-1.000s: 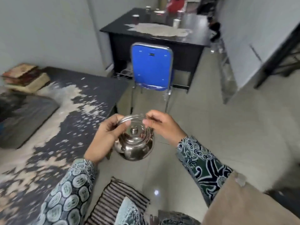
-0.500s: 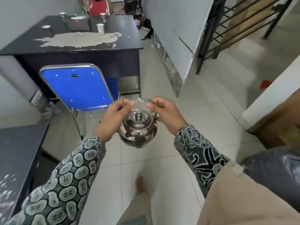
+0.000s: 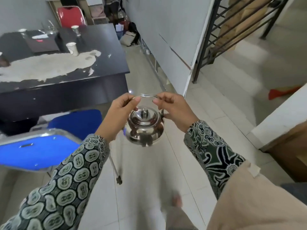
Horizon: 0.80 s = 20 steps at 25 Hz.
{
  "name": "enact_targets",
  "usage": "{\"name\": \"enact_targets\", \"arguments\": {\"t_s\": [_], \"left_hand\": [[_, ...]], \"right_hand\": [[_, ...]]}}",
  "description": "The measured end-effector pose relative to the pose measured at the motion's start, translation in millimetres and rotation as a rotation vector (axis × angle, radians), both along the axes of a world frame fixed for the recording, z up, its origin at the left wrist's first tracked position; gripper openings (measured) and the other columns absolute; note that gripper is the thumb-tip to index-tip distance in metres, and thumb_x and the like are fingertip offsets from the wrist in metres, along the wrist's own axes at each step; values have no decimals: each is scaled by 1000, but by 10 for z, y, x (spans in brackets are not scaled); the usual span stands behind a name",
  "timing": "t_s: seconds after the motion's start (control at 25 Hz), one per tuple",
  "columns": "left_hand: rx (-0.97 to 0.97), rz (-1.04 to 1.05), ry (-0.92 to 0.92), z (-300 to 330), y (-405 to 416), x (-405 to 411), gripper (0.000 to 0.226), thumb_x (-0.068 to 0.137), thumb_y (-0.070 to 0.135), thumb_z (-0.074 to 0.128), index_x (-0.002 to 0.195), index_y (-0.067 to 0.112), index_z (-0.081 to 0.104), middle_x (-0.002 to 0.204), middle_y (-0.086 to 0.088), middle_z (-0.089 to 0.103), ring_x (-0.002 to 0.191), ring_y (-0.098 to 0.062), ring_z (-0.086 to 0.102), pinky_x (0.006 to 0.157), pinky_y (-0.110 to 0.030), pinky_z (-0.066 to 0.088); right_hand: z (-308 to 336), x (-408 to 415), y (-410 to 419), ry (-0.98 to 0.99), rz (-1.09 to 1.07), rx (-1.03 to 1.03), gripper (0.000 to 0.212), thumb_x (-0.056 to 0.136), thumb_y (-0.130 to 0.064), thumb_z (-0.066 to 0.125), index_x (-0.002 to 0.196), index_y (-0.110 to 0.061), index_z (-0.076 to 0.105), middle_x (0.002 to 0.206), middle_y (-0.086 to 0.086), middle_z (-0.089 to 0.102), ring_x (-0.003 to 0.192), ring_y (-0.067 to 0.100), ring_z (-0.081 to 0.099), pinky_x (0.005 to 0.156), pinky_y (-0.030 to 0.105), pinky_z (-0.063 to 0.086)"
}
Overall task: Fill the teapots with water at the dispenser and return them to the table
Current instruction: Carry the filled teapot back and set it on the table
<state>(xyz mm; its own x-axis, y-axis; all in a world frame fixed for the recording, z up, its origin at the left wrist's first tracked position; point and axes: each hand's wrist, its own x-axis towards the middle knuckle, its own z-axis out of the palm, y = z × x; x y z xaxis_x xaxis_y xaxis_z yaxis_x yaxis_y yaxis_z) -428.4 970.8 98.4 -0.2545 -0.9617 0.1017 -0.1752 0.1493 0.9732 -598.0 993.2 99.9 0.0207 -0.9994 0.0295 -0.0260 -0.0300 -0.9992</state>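
Note:
A small shiny steel teapot [image 3: 144, 128] with its lid on hangs in front of me above the tiled floor. Its thin wire handle [image 3: 148, 96] arches over the lid. My left hand [image 3: 118, 113] pinches the left end of that handle. My right hand [image 3: 174, 109] pinches the right end, with a finger against the teapot's side. No water dispenser is in sight.
A blue chair [image 3: 41, 146] stands close on my left, in front of a worn black desk [image 3: 66, 67] carrying paper cups [image 3: 72, 48]. A red chair [image 3: 71, 16] is behind it. A white wall panel [image 3: 166, 39] and a black stair railing [image 3: 232, 30] flank a tiled corridor.
I have walked forward and turned right. The blue chair and black desk slid left and closer, the first table left the view, and the teapot stays held in both hands.

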Motion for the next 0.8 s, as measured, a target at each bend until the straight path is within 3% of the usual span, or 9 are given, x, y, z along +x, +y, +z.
{"name": "enact_targets", "arguments": {"t_s": [0.12, 0.28, 0.4, 0.6, 0.8], "left_hand": [[-21, -13, -17, 24, -823, -177, 19, 91, 28, 52, 79, 15, 59, 66, 5, 53, 57, -4, 50, 60, -20, 44], [-67, -18, -20, 107, -1952, -473, 20, 91, 28, 52, 73, 19, 55, 69, 2, 50, 67, -9, 51, 74, -31, 40], [-40, 45, 19, 161, -2816, -681, 20, 90, 30, 53, 72, 21, 55, 69, 3, 52, 63, -5, 54, 72, -26, 43], [22, 65, 0, 178, -3975, -720, 30, 90, 36, 52, 62, 29, 56, 59, 14, 57, 70, -10, 54, 74, -31, 45], [15, 76, -51, 138, -5132, -549, 33, 90, 37, 52, 58, 32, 57, 59, 17, 58, 70, -4, 58, 78, -30, 45]], "right_hand": [[44, -261, -864, 51, 37, -4, 4, 86, -12, 59, 83, -8, 60, 65, -3, 47, 61, 9, 43, 66, 35, 38], [139, -617, -2097, 49, 130, -22, 9, 85, -11, 59, 76, -13, 59, 67, -2, 48, 64, 11, 46, 69, 38, 44], [252, -850, -3068, 102, 208, -9, 10, 84, -13, 61, 75, -15, 60, 68, -2, 48, 67, 11, 47, 79, 43, 47], [319, -929, -4324, 141, 291, -39, 12, 84, -12, 61, 73, -15, 59, 67, -3, 48, 65, 9, 45, 70, 37, 44], [260, -831, -5582, 142, 388, -46, 6, 84, -13, 61, 78, -12, 61, 67, -2, 48, 64, 12, 46, 64, 34, 45]]}}
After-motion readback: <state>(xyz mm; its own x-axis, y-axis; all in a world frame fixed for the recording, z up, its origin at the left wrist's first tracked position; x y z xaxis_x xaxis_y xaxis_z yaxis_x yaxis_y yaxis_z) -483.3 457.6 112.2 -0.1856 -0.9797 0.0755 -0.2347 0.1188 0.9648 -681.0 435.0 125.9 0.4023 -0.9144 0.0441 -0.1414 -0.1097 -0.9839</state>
